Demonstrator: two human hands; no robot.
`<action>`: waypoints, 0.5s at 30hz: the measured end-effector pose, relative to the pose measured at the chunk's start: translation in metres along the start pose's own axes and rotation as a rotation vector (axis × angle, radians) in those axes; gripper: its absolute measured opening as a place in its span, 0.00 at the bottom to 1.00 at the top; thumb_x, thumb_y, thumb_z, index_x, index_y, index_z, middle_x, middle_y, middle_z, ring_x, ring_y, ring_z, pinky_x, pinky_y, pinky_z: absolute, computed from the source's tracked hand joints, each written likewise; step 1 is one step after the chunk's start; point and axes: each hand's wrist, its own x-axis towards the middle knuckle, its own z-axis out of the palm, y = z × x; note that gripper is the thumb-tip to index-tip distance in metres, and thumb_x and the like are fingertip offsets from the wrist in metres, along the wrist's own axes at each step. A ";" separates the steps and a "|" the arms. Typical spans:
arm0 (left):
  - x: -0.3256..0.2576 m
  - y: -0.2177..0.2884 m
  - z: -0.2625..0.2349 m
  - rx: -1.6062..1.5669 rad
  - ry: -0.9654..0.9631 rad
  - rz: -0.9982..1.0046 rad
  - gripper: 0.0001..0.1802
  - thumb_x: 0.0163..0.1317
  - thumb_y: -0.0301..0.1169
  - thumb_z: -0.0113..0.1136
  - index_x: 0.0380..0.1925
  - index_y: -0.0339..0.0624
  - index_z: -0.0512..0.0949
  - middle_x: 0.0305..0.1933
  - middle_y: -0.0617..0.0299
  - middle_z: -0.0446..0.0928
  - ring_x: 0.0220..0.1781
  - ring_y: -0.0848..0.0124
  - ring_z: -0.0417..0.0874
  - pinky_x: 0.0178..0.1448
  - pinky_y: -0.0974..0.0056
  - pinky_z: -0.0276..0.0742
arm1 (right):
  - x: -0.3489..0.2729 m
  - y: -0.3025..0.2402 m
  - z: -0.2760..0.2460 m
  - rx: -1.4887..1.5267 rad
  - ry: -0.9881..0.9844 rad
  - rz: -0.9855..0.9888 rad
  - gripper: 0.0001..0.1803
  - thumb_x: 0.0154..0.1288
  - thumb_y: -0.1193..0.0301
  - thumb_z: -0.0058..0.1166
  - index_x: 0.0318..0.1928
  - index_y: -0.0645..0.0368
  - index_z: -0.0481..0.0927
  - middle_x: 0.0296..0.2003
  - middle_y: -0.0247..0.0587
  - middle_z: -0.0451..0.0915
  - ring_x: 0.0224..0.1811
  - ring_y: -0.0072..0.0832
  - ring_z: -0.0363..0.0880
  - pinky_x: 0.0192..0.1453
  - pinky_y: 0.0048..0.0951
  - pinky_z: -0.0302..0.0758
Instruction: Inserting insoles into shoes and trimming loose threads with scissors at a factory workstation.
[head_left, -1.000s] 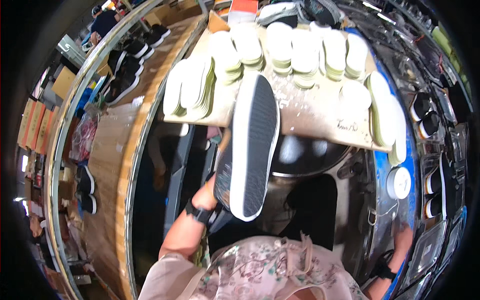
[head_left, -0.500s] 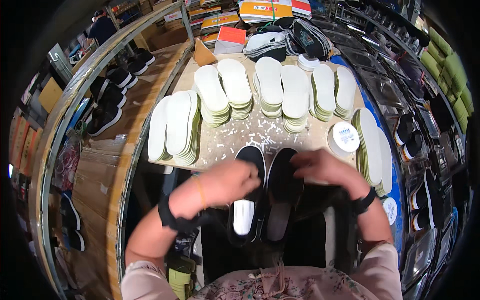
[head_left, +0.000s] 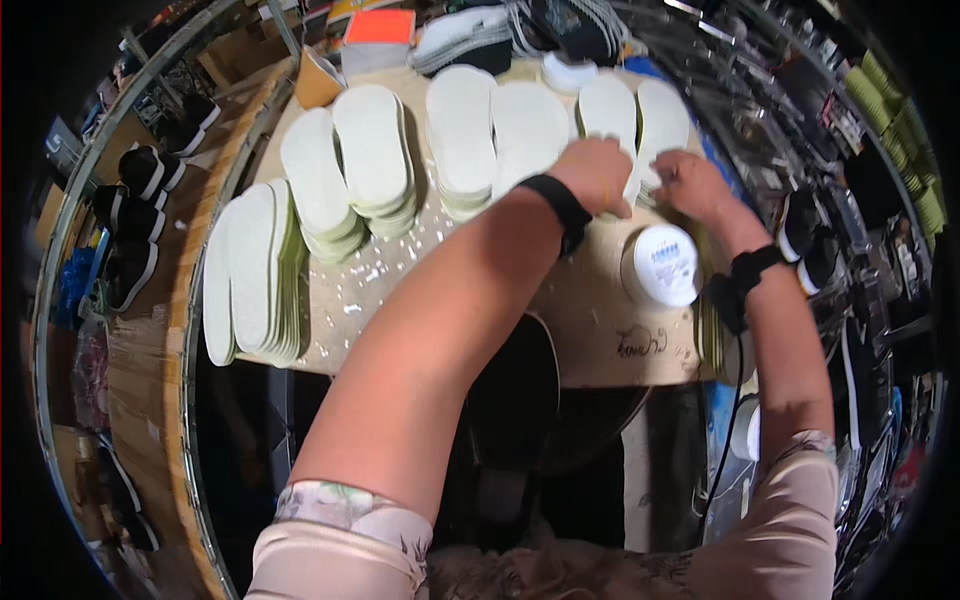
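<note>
A: A workbench (head_left: 590, 330) spread with stacks of white insoles is seen from above; both arms, a moment ago drawn in close over two dark shoes, are now stretched across it to the far right stacks.

B: The shoes are no longer held. One dark shoe (head_left: 520, 400) is glimpsed below the near edge of the bench, under the left forearm; the second cannot be made out.

A: The work is judged to have passed from the shoes to the insoles. The left hand (head_left: 598, 175) is laid, fingers curled, on the insole pile (head_left: 605, 110) at the far right, and a grasp is likely, though the fingertips are hidden.

B: The right hand (head_left: 690, 182) is set on the neighbouring pile (head_left: 662, 115), fingers bent down; whether an insole is pinched cannot be told.

A: A round white tub (head_left: 662, 265) is left standing just beside the right wrist, untouched.
</note>
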 end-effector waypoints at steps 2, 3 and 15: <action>0.011 -0.002 -0.003 0.057 -0.075 -0.029 0.32 0.40 0.54 0.64 0.34 0.36 0.78 0.39 0.47 0.77 0.44 0.54 0.78 0.48 0.56 0.73 | 0.004 -0.005 -0.004 0.093 -0.027 0.027 0.20 0.46 0.63 0.62 0.41 0.57 0.79 0.40 0.45 0.78 0.44 0.41 0.76 0.49 0.34 0.72; 0.020 -0.003 -0.009 0.075 -0.190 -0.061 0.33 0.39 0.56 0.64 0.34 0.35 0.79 0.38 0.47 0.78 0.42 0.55 0.79 0.47 0.57 0.73 | 0.006 0.000 -0.003 0.102 -0.031 0.020 0.20 0.46 0.61 0.62 0.40 0.57 0.80 0.39 0.46 0.79 0.43 0.41 0.76 0.48 0.34 0.72; -0.037 -0.005 -0.076 0.058 0.668 -0.058 0.10 0.54 0.27 0.46 0.25 0.34 0.77 0.22 0.42 0.75 0.27 0.48 0.79 0.32 0.49 0.73 | -0.028 -0.009 -0.042 -0.194 0.562 0.237 0.15 0.63 0.66 0.40 0.45 0.55 0.76 0.41 0.51 0.77 0.43 0.45 0.76 0.46 0.39 0.73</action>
